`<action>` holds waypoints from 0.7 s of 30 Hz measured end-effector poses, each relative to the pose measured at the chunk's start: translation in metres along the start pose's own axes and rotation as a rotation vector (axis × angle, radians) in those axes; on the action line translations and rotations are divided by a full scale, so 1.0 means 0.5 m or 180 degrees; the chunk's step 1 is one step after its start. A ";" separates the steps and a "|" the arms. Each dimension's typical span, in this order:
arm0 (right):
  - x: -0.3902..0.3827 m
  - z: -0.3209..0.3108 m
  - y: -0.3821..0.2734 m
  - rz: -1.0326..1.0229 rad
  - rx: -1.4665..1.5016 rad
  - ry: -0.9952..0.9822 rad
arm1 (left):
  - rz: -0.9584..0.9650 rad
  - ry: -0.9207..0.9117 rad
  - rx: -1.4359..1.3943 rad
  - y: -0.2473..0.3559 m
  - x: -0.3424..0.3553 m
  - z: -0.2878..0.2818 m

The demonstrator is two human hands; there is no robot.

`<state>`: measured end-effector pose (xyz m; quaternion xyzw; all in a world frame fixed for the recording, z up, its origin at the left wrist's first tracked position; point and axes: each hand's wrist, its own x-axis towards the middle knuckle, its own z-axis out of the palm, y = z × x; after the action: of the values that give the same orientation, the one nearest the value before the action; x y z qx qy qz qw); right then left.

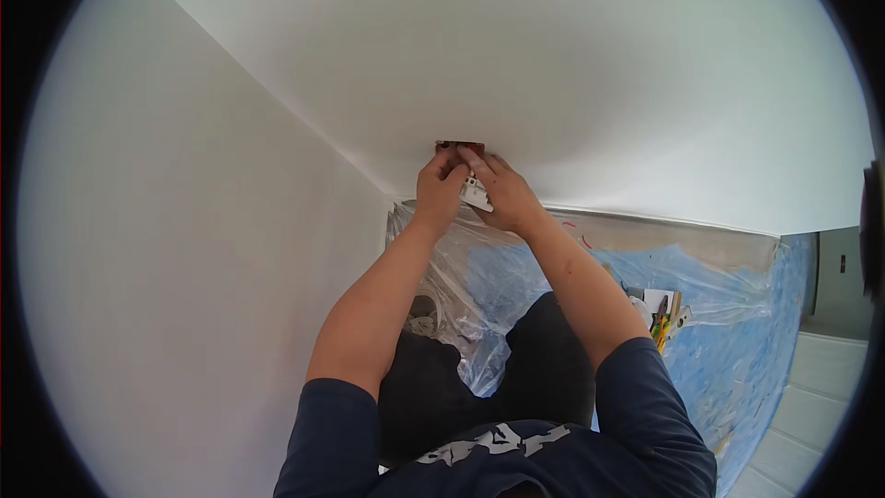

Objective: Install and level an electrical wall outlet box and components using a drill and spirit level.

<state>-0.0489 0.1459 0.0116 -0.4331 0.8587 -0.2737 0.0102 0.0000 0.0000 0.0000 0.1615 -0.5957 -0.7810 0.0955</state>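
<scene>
Low on the white wall is a recessed reddish-brown wall box (475, 147), with dark gaps inside it. Just under it a white electrical socket insert (476, 195) hangs tilted, partly covered by my fingers. My right hand (510, 195) wraps around the socket insert from the right, its fingers reaching up to the opening. At the left, my left hand (437, 188) has its fingers bent together in a pinch at the box's lower edge. What lies between those fingertips is hidden.
A wall corner (392, 198) is close on my left. Clear plastic sheeting (461, 267) and a blue floor cover (710, 314) spread below. Hand tools with coloured handles (662, 323) lie by my right knee. A shoe (423, 314) shows at the left.
</scene>
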 end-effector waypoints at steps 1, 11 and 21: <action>0.004 0.000 -0.004 0.0098 0.0048 0.0002 | -0.0043 0.0011 -0.0138 0.005 0.005 -0.001; -0.008 -0.010 -0.027 0.0426 -0.0377 0.0486 | 0.0074 0.0120 -0.0192 0.006 -0.005 -0.001; 0.040 -0.030 -0.068 0.1026 -0.0506 -0.0241 | 0.0755 0.0033 0.0843 0.012 -0.011 -0.041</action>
<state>-0.0403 0.1216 0.0449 -0.2994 0.9349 -0.1833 0.0521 0.0123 -0.0180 0.0018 0.1053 -0.7077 -0.6781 0.1680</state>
